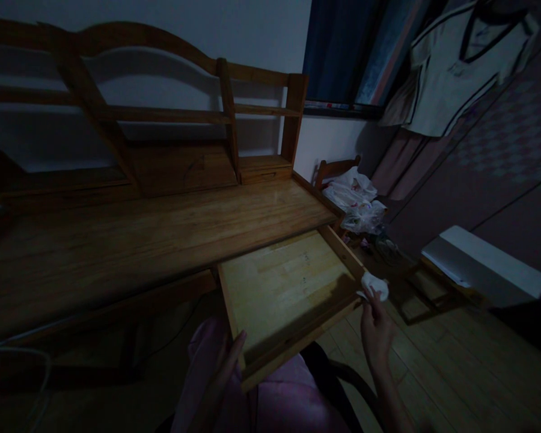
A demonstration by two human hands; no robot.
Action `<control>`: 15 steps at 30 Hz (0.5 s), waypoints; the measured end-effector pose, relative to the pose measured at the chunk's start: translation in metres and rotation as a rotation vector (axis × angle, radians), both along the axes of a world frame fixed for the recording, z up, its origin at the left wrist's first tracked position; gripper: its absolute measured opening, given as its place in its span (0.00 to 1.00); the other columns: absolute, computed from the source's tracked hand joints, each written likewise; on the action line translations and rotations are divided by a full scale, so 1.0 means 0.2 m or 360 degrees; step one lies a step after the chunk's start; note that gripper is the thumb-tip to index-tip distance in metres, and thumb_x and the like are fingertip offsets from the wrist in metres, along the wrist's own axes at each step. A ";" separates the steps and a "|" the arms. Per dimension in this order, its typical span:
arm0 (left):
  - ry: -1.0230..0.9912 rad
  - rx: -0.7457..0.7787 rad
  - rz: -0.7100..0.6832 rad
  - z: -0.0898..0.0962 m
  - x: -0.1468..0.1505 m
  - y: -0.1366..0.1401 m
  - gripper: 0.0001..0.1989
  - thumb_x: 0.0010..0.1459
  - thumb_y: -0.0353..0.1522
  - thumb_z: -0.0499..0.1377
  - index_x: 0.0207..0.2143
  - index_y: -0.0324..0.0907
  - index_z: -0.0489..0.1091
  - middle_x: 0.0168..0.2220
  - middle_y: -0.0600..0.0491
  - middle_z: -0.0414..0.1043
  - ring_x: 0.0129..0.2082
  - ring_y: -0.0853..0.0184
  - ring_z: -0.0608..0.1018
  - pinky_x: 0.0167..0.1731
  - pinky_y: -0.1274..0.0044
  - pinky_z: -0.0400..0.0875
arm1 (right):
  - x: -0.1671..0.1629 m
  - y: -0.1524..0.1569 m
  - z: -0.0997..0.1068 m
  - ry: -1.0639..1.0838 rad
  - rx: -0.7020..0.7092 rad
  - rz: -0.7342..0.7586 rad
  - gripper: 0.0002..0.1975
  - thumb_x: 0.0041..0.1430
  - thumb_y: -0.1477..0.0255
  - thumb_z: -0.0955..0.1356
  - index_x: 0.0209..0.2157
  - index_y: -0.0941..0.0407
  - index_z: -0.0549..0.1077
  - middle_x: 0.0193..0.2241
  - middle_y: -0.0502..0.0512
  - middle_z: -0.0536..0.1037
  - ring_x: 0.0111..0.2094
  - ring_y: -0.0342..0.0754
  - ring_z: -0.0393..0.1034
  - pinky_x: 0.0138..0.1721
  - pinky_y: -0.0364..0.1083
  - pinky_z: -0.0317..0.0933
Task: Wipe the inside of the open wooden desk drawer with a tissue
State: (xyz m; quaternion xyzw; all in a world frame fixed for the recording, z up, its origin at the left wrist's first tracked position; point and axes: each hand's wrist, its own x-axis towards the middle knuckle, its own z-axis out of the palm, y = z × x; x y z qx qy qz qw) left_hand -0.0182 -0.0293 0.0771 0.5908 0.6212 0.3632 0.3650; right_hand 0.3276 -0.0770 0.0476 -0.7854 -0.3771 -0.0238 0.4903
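Note:
A wooden drawer (pixel 293 282) is pulled out from the desk, its pale bottom bare apart from small dark marks. My left hand (pixel 228 361) holds the drawer's left side near the front corner, with the fingers partly hidden. At the opposite side, my right hand (pixel 377 328) pinches a crumpled white tissue or cloth (pixel 374 286) against the right edge, close to the front right corner. Behind the drawer stretches the wooden desktop (pixel 162 231).
A wooden shelf unit (pixel 228 114) stands on the desk's back. To the right are plastic bags (pixel 356 195), a white box (pixel 484 258) on a low wooden stool (pixel 433 288), and a hanging white shirt (pixel 460 72). A white cable (pixel 45 361) hangs at lower left.

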 end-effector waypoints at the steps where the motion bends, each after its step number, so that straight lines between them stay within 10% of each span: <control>1: -0.0043 -0.0014 -0.0021 -0.01 0.00 0.00 0.08 0.56 0.38 0.59 0.36 0.47 0.75 0.39 0.51 0.80 0.47 0.56 0.78 0.49 0.67 0.73 | 0.01 -0.01 0.01 -0.0022 -0.0062 -0.0039 0.26 0.62 0.58 0.61 0.56 0.56 0.72 0.53 0.66 0.75 0.52 0.60 0.71 0.47 0.53 0.64; 5: -0.0160 -0.0078 0.0017 -0.03 0.00 0.00 0.10 0.56 0.37 0.58 0.38 0.46 0.75 0.41 0.49 0.80 0.48 0.54 0.78 0.48 0.66 0.73 | 0.06 -0.02 0.00 -0.0098 -0.0148 -0.0147 0.27 0.61 0.54 0.62 0.53 0.58 0.74 0.43 0.66 0.80 0.38 0.58 0.76 0.37 0.50 0.64; 15: -0.0045 -0.0044 0.0031 -0.04 0.00 0.00 0.11 0.57 0.37 0.56 0.39 0.44 0.75 0.42 0.48 0.80 0.48 0.56 0.78 0.48 0.67 0.74 | 0.07 0.01 -0.01 -0.0150 -0.0060 -0.0189 0.29 0.56 0.48 0.65 0.44 0.58 0.76 0.44 0.65 0.80 0.40 0.58 0.76 0.38 0.49 0.64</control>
